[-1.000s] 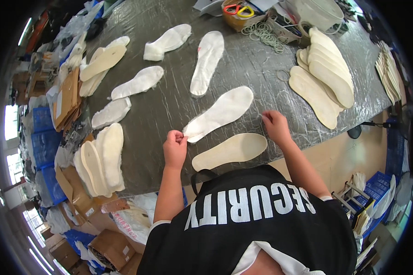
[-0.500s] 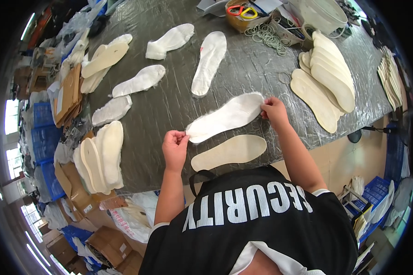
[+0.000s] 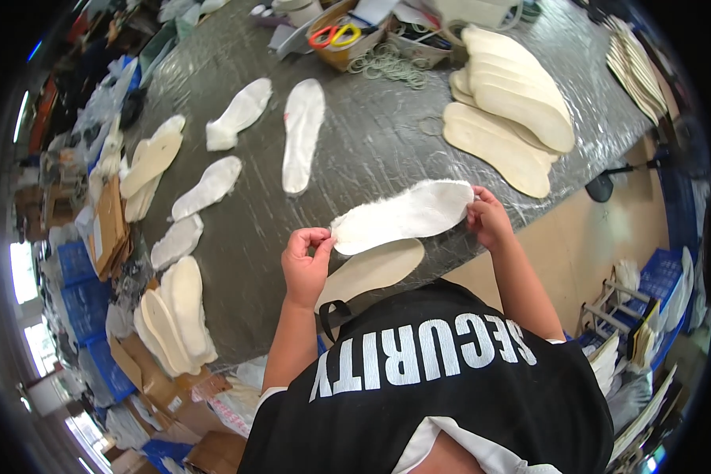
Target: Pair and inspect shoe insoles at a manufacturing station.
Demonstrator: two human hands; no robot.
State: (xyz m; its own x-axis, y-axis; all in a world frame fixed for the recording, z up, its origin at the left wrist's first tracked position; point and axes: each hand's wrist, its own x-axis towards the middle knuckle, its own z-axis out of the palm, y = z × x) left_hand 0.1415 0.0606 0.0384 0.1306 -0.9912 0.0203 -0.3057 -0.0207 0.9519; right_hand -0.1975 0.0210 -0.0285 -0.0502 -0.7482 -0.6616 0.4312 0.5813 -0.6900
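Note:
A white fleecy insole [image 3: 407,213] is stretched between my two hands, over the near edge of the table. My left hand [image 3: 306,257] pinches its narrower end; my right hand [image 3: 490,215] grips the broad end on the right. Below it lies a flat cream insole [image 3: 379,268], partly covered by the white one. Further off on the table are a long white insole [image 3: 302,134] with a small red mark and several fluffy white pieces, among them a folded-looking one [image 3: 241,114] and a shorter one [image 3: 207,188].
Cream insoles are fanned in a stack [image 3: 521,91] at the far right. Two more piles [image 3: 174,316], [image 3: 154,166] lie along the left. At the back are scissors [image 3: 336,35], rubber bands [image 3: 389,65] and a white bucket [image 3: 474,16]. Cardboard and blue crates [image 3: 87,304] stand left.
The view has turned, so the table things appear shifted left. My hands still hold the white insole, which now overlaps the cream insole beneath it more.

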